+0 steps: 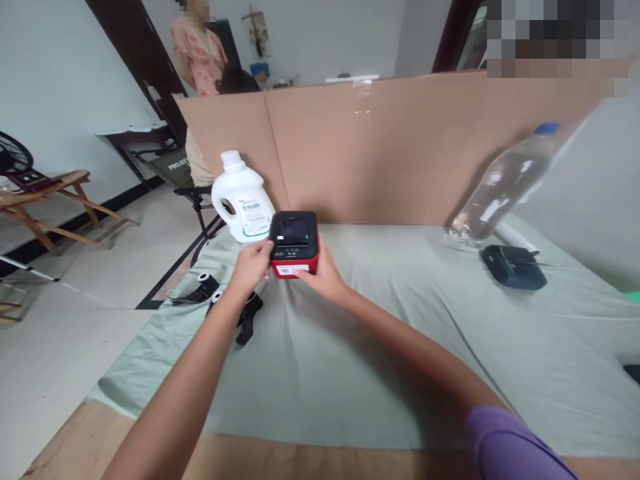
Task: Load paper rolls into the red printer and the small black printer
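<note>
Both of my hands hold a small black-and-red device that looks like a portable label printer (294, 235) above the cloth. Its black top faces up, and a white sticker shows on its red near side. My left hand (253, 267) grips the left edge, thumb near the top. Around the right side and lower corner closes my right hand (324, 272), its thumb by the sticker. Just behind and left of the device stands a white jug (245, 200) with a white cap. Black pieces with white round ends (203, 287) lie left of my left forearm, which partly covers some.
A light green cloth (350, 387) covers the table. A cardboard panel (365, 153) rises along the back. At right a clear bottle with a blue cap (505, 183) leans beside a dark device (513, 267). Behind the panel stands a person (203, 57); a folding chair (173, 167) is at left.
</note>
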Demonstrator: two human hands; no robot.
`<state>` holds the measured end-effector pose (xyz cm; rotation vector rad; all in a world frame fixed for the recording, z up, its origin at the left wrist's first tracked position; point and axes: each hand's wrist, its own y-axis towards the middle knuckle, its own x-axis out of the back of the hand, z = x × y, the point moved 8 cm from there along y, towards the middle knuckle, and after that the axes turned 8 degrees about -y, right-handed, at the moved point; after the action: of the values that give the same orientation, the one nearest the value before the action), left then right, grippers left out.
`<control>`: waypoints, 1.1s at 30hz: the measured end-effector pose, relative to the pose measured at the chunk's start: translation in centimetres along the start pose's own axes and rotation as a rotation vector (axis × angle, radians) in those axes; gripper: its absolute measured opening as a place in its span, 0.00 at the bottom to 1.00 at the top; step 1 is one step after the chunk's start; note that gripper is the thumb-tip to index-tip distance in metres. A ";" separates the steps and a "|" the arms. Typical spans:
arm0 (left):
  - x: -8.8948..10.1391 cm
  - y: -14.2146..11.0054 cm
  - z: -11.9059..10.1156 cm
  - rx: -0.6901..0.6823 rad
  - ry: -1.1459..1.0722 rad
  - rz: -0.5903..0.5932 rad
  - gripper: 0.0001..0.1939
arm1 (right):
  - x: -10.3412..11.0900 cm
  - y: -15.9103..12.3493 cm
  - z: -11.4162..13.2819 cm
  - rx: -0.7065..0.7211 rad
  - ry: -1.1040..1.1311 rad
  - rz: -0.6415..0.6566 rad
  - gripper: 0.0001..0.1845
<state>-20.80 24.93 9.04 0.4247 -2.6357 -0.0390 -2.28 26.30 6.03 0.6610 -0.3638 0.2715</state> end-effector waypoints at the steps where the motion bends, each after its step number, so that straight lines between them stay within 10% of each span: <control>1: -2.0 -1.3 -1.4 -0.060 0.021 0.021 0.22 | 2.6 -1.2 0.2 0.020 -0.005 -0.042 0.50; 6: -11.1 -8.1 -6.0 -0.251 0.025 0.033 0.22 | 12.5 -8.9 -0.6 -0.034 -0.217 -0.167 0.52; 11: -16.6 -11.3 -6.3 -0.222 -0.062 0.111 0.22 | 15.6 -14.5 -2.6 -0.167 -0.266 -0.202 0.53; 33: -17.9 -11.8 -4.7 -0.179 -0.126 0.152 0.21 | 15.5 -15.9 -4.3 -0.270 -0.279 -0.212 0.51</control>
<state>-0.15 19.33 4.14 0.1661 -2.7499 -0.2584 18.40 18.95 0.60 0.4656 -0.5817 -0.0744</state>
